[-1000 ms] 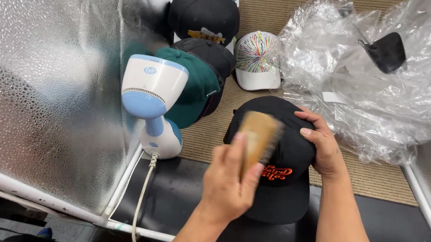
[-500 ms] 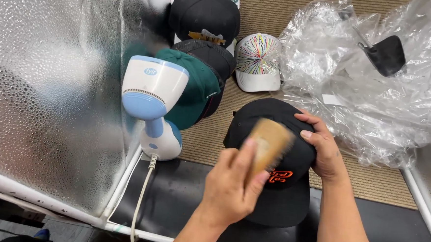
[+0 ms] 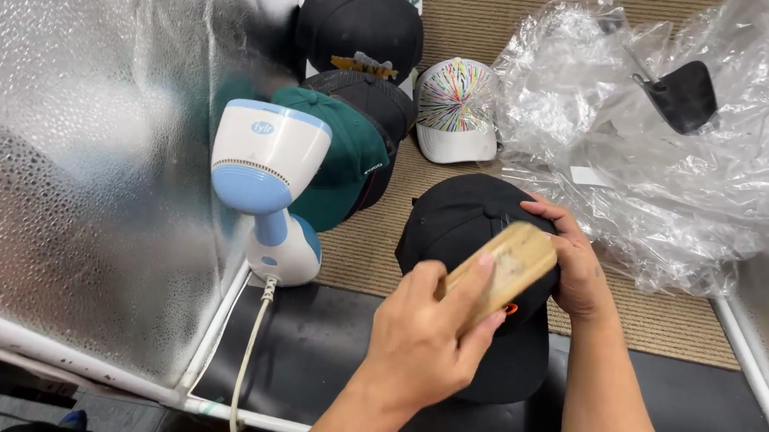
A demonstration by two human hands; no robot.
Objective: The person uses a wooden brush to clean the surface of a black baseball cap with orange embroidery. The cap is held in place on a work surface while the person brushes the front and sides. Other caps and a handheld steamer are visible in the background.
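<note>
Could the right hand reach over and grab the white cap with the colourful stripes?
Probably yes. The right hand rests on the black cap, and only bare woven mat lies between it and the striped white cap.

To my right, past the cap I'm steadying, lies a big heap of clear plastic packaging, crumpled and glossy, spreading from the top of the view down toward the white frame rail. Through the film I can see a dark, black cap-shaped piece near the upper right. A small white rectangular label sits flat among the folds at the heap's lower left edge; its print is too small to tell. On the white steamer to my left there is a small round blue logo badge.
</note>
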